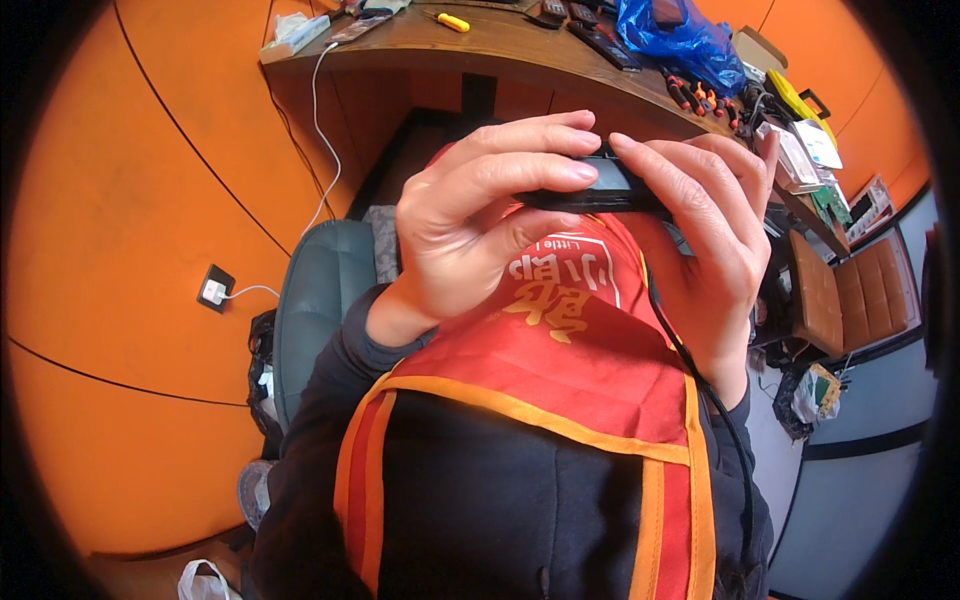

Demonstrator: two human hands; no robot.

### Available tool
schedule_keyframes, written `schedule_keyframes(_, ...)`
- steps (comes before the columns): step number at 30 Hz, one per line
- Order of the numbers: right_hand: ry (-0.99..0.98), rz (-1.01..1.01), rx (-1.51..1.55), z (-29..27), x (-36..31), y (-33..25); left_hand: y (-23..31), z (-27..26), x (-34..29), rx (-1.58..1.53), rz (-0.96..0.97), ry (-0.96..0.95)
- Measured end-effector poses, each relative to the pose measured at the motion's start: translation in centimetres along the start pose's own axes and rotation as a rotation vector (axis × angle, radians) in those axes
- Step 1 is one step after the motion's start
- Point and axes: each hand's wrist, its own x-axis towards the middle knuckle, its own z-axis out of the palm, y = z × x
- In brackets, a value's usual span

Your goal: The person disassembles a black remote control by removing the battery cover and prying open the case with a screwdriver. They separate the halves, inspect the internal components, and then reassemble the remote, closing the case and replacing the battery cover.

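Observation:
Between my two hands, in front of my chest, is a flat black device [612, 178] with a glossy grey face, phone-like in shape; my fingers cover much of it. My left hand [455, 210] grips its left end, fingers over the top and thumb underneath. At the right end, my right hand [715, 220] pinches it, with the index fingertip on the upper edge and the thumb mostly hidden. Below the device hangs the red apron [540, 390] with orange trim that I wear. A thin black cable [683, 350] runs down past my right wrist; where it starts is hidden.
A wooden desk [430, 38] stands beyond my hands, bearing a yellow-handled screwdriver [452, 22], a blue plastic bag [680, 45] and several red-and-black pliers [690, 98]. A white charging cable [318, 120] hangs off its left side. A green-grey chair [320, 300] is at my left.

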Motion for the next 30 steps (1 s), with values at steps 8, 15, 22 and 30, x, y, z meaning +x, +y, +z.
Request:
schedule_keyframes(8, 0.067, -0.077, -0.017, -0.1, -0.1, 0.1, 0.3, 0.3, -0.3, 0.009, 0.049, -0.018)
schedule_keyframes(15, 0.047, -0.039, -0.005, -0.3, -0.2, -0.3, 0.5, 0.3, -0.5, 0.038, 0.05, -0.006)
schedule_keyframes(22, 0.049, -0.009, -0.133, -3.1, 0.1, 2.4, -0.6, -1.7, 0.4, -0.168, 0.103, 0.121)
schedule_keyframes(30, 0.243, -0.05, -0.003, -1.8, -0.4, 2.6, 1.0, -2.6, 0.7, -0.024, -0.028, 0.16)
